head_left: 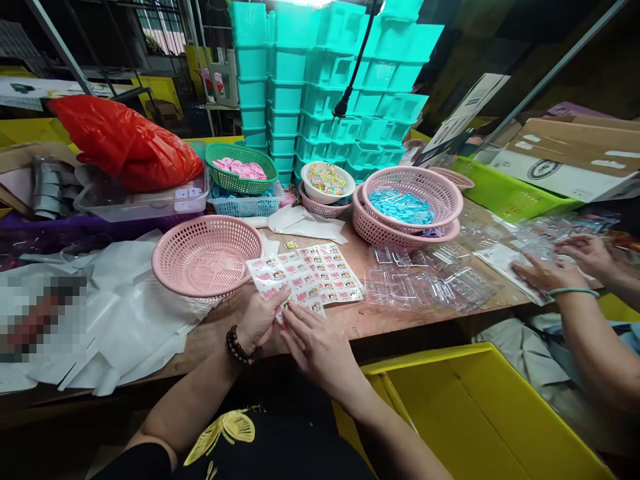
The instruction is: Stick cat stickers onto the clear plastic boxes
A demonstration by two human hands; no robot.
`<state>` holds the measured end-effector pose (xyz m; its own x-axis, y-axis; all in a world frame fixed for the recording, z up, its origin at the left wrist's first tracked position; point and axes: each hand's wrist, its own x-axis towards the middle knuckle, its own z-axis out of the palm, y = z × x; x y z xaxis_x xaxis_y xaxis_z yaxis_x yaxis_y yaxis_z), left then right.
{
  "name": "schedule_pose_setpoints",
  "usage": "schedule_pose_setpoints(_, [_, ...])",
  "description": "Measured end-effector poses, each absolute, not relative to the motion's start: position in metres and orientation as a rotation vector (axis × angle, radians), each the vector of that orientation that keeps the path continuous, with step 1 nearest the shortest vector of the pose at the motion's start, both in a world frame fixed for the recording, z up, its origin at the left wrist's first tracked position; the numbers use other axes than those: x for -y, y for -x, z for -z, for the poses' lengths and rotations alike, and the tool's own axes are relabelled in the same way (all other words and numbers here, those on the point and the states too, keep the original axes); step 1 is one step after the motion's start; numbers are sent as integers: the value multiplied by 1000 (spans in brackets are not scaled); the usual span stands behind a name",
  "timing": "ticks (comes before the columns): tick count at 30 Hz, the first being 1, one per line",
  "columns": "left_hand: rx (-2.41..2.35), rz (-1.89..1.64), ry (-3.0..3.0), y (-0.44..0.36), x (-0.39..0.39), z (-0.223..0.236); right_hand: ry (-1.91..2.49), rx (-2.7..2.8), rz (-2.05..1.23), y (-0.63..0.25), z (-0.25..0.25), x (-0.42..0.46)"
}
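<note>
A sheet of printed stickers [273,275] with small pink and black pictures is pinched at its lower edge by my left hand [259,319], the thumb on top. My right hand [320,343] is closed beside it, its fingertips meeting the left thumb at a tiny piece too small to name. Another sticker sheet [336,270] lies on the table just beyond. Past the sheets rests a small colourful piece [291,245]. An empty pink basket [207,257] stands to the left of the sheets.
Clear plastic cases [400,283] and stacked pink baskets with blue pieces [403,207] are on the right. Beside them a co-worker's hands [555,263] handle clear packaging. White backing paper [125,307] covers the left. Turquoise bins [320,87] rise behind; a yellow box [475,407] stands below.
</note>
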<state>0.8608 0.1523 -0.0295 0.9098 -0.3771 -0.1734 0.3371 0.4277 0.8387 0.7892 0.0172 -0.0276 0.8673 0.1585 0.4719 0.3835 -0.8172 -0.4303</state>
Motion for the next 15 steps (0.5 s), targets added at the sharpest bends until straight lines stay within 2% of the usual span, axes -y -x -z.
schedule_pose_setpoints(4, [45,520,-984,-858,-166,44,2132,-163,690,-797,19,6])
schedule_pose_setpoints(7, [163,666,-1086,-850,-193,58,1740,-276,358,-816,22,24])
schedule_pose_setpoints(9, [208,621,-1286,-843,-209,62,1529,-185,155,-822,26,21])
schedule_pose_setpoints(11, [221,243,-1612,-836,-221,59,1438,-157,99,-820,30,8])
schedule_pose_setpoints(13, [296,-310,-1927,-830,-228,50,1410,-164,67,-813,32,-9])
schedule_pose_setpoints(15, [497,-585,-2152,-826,-230,37,1388,-162,-5,-805,33,-24])
